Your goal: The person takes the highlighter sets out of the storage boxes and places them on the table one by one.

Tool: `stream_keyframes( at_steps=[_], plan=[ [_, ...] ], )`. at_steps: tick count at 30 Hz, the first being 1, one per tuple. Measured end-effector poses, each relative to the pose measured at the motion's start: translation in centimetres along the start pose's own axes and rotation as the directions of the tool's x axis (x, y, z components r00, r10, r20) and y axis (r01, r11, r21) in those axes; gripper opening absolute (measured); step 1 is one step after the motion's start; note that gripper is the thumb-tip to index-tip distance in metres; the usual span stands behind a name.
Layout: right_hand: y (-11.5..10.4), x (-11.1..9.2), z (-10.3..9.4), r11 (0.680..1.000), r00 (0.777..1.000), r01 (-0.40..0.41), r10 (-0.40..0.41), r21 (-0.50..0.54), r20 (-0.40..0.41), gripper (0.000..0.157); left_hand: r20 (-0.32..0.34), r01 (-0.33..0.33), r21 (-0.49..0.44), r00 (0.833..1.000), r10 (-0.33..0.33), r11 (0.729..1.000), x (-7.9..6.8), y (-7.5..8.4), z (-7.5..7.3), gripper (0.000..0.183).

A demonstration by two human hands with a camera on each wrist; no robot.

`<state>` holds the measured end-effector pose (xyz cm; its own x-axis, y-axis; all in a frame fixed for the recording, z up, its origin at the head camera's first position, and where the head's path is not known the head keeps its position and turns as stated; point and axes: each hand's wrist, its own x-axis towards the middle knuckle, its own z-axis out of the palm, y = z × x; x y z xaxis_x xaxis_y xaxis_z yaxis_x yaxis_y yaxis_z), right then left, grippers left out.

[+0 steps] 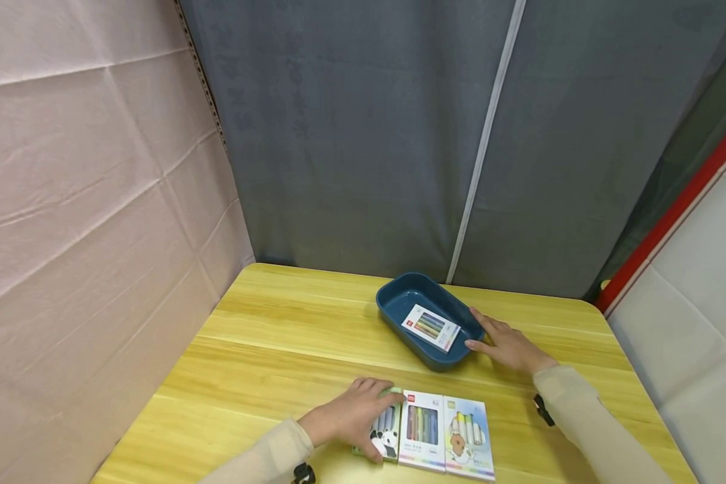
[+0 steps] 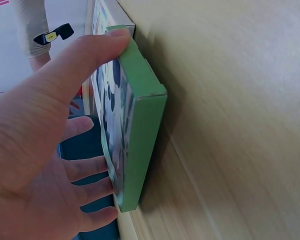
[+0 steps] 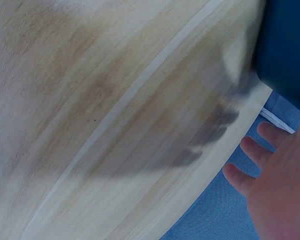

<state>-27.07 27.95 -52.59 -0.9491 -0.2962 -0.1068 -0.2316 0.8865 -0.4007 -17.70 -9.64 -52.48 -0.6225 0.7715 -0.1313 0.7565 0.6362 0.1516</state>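
Observation:
In the head view, my left hand (image 1: 357,413) spans a thin green box with a panda (image 1: 388,440). In the left wrist view, the thumb lies on one edge of the green box and the fingertips are at the opposite side. Right beside it lie a white box of coloured pens (image 1: 422,447) and a pale blue pen box (image 1: 478,457). My right hand (image 1: 511,344) is at the right end of a blue plastic bin (image 1: 408,296), fingers loosely extended, thumb and forefinger right at the rim. Inside the bin lies another white pen box (image 1: 444,341).
The wooden table (image 1: 248,363) carries everything. A grey curtain (image 1: 363,148) hangs behind its back edge. Pink cloth (image 1: 97,222) covers the left side, and a white panel with a red edge (image 1: 647,255) stands at the right.

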Motion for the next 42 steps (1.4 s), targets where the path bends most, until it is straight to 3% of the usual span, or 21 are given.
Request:
stream_keyframes(
  at_steps=[42],
  plan=[
    [-0.26, -0.24, -0.29, 1.0, 1.0, 0.001, -0.001, -0.011, -0.006, 0.085, 0.011, 0.008, -0.009, 1.0, -0.008, 1.0, 0.04, 0.34, -0.01, 0.109]
  ],
)
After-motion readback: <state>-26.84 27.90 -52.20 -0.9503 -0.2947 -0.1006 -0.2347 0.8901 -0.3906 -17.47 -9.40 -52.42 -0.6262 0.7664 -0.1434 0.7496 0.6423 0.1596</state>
